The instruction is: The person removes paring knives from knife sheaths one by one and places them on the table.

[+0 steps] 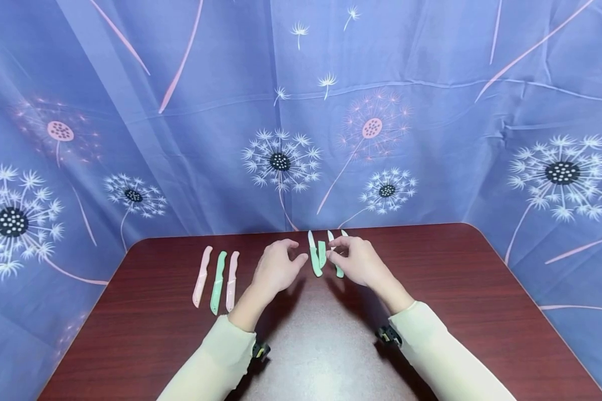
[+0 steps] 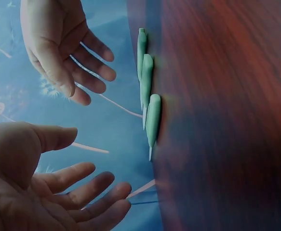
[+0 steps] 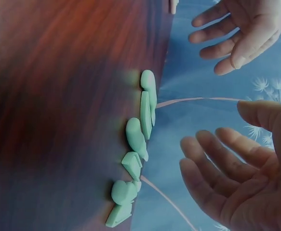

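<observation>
In the head view a paring knife [image 1: 315, 262] with a green handle and white blade lies on the table between the hands, a green sheath [image 1: 322, 254] beside it. My left hand [image 1: 278, 266] hovers just left of that knife, fingers loosely bent and holding nothing. Over two more bare-bladed knives hangs my right hand [image 1: 358, 260], which partly hides them; a green handle [image 1: 339, 272] shows below its fingers. The right wrist view shows three green knife handles, the middle one [image 3: 135, 134] near a loose sheath [image 3: 131, 165]. Both hands are apart from the knives there.
Left of the hands lie three sheathed knives: a pink one [image 1: 202, 277], a green one [image 1: 218, 283] and another pink one [image 1: 232, 281]. The dark red wooden table [image 1: 441, 278] ends at a blue dandelion-print curtain [image 1: 205, 167] behind the knives.
</observation>
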`<state>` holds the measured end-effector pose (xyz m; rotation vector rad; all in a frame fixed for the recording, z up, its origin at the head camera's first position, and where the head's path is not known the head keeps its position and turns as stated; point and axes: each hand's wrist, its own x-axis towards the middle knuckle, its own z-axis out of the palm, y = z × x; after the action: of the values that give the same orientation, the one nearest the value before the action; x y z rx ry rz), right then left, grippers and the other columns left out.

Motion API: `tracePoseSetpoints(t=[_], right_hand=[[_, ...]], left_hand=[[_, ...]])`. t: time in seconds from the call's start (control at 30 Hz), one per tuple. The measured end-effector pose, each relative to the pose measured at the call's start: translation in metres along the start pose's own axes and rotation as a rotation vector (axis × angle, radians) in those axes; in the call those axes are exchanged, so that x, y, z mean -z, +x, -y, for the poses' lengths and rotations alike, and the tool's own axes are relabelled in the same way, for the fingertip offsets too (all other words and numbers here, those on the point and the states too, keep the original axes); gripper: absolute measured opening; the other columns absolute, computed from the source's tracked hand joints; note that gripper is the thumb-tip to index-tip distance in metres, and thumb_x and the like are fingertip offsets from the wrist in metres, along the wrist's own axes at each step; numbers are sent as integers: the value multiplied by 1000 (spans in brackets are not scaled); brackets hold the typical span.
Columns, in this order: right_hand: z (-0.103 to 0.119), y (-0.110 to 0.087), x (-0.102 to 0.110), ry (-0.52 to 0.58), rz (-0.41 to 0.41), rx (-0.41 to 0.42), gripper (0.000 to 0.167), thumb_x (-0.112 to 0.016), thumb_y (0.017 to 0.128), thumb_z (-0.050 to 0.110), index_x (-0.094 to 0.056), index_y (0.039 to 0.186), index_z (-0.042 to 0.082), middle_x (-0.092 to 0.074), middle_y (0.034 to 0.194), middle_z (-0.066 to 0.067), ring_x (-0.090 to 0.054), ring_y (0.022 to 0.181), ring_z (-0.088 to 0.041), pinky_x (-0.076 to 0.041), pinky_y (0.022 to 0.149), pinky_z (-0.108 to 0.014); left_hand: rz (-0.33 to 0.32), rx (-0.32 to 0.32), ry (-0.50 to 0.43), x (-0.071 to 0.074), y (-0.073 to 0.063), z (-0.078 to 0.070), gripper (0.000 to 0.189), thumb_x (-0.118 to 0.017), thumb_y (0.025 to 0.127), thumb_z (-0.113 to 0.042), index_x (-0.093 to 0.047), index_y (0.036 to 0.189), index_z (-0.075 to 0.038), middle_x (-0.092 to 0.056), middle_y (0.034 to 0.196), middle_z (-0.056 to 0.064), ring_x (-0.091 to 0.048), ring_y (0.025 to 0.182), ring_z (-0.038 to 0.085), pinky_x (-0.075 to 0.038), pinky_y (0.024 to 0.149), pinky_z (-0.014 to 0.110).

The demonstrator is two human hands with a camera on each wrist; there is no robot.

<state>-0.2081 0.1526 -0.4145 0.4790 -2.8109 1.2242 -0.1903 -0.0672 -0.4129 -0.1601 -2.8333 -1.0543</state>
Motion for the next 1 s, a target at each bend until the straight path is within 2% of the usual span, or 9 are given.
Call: tracePoseSetpoints(t=[0.07, 0.17, 0.37, 0.47, 0.6, 0.7, 0.83, 1.0], right_hand=[[2, -4, 0, 1, 5, 35, 30, -72, 100, 20, -75, 125, 4, -78, 105, -4, -72, 86, -16, -57, 86, -41], [5, -10, 0, -18, 5, 81, 32, -72, 101, 20, -73, 128, 3, -77, 113, -7, -73, 97, -20, -57, 93, -45], [2, -19, -3, -136, -50, 196, 36, -76, 99, 21, -73, 130, 3, -73, 128, -10, -68, 119, -33, -53, 102, -52], [-1, -25, -6, -187, -79, 259, 37, -78, 97, 21, -73, 130, 3, -71, 128, -9, -68, 117, -33, -50, 105, -57], [-4, -31, -8, -265, -116, 362, 37, -80, 96, 21, -74, 128, 5, -71, 125, -9, -70, 111, -29, -51, 100, -59], [-5, -35, -9, -333, -139, 436, 38, -81, 94, 22, -74, 128, 6, -71, 125, -10, -69, 114, -29, -53, 94, -57], [-5, -40, -10, -402, -153, 490, 41, -81, 94, 24, -74, 129, 6, -69, 128, -12, -66, 121, -32, -51, 97, -58], [-7, -45, -11, -452, -174, 527, 42, -81, 93, 25, -72, 131, 8, -67, 131, -13, -64, 122, -33, -48, 101, -60]], left_hand=[[-10, -19, 46, 2, -4, 0, 42, -75, 98, -31, -72, 131, -7, -71, 129, 11, -67, 122, 31, -55, 99, 49], [-35, -39, 108, 4, -10, 3, 42, -77, 97, -32, -72, 132, -9, -70, 128, 10, -67, 120, 30, -56, 98, 48], [-125, -108, 246, 6, -20, 11, 43, -80, 95, -32, -73, 131, -10, -69, 125, 11, -67, 114, 33, -58, 91, 49], [-160, -138, 302, 7, -25, 14, 43, -80, 95, -32, -73, 131, -9, -69, 125, 12, -66, 112, 35, -58, 89, 50], [-204, -173, 349, 8, -29, 16, 42, -82, 94, -30, -73, 128, -8, -69, 121, 14, -66, 109, 37, -58, 84, 52], [-238, -199, 384, 9, -31, 18, 41, -84, 92, -29, -74, 126, -6, -70, 117, 15, -66, 105, 38, -58, 81, 52], [-278, -237, 440, 12, -34, 24, 42, -86, 90, -28, -75, 123, -5, -70, 113, 17, -67, 100, 39, -59, 78, 51], [-310, -266, 479, 17, -37, 30, 42, -88, 88, -27, -75, 120, -3, -70, 111, 18, -67, 96, 41, -56, 86, 50]])
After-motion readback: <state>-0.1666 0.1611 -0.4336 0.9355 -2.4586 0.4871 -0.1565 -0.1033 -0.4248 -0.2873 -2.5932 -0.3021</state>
